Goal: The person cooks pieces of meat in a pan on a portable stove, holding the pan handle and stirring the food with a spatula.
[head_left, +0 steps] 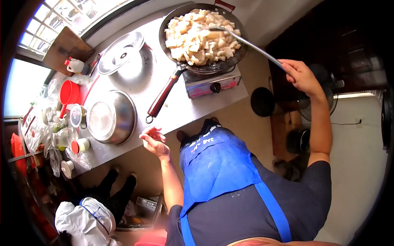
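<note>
A dark wok heaped with pale, chunky food stands on a silver gas stove. My right hand is wrapped round the long metal handle of a spatula, whose head rests in the food. Below the wok's dark red handle, my left hand hangs in the air near the table edge, with its fingers apart and nothing in them. That hand does not touch the handle.
A metal lid and an upturned steel basin lie on the table. A red scoop, jars and plastic bags crowd its left end. Another person is at the lower left. A fan stands at the right.
</note>
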The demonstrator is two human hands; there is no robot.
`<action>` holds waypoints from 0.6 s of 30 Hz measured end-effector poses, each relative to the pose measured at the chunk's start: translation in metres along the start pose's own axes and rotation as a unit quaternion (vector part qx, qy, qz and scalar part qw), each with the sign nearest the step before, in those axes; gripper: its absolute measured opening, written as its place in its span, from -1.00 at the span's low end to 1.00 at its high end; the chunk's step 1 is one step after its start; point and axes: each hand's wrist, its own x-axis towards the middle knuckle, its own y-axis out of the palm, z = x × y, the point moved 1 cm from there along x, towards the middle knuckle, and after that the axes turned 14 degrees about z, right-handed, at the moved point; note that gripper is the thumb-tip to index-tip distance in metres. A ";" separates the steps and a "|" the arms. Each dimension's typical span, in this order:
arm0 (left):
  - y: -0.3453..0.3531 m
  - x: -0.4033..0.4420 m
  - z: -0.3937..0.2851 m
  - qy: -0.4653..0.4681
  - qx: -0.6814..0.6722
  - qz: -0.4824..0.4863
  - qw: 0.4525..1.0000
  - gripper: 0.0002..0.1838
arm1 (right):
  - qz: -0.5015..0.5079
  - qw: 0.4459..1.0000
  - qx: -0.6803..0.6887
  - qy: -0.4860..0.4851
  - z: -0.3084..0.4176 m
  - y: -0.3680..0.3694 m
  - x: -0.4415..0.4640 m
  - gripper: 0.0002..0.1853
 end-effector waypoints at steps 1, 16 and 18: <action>-0.006 -0.007 0.010 -0.020 0.012 -0.032 0.999 -0.23 | -0.002 0.999 0.004 -0.051 0.000 0.007 0.009 -0.60; -0.213 -0.201 0.225 -0.585 -0.105 -0.213 0.776 -0.68 | -0.130 0.942 -0.281 -0.127 -0.033 0.033 0.025 -0.60; -0.215 -0.243 0.220 -0.657 -0.020 -0.207 0.724 -0.73 | -0.107 0.970 -0.187 -0.111 -0.050 0.031 0.024 -0.59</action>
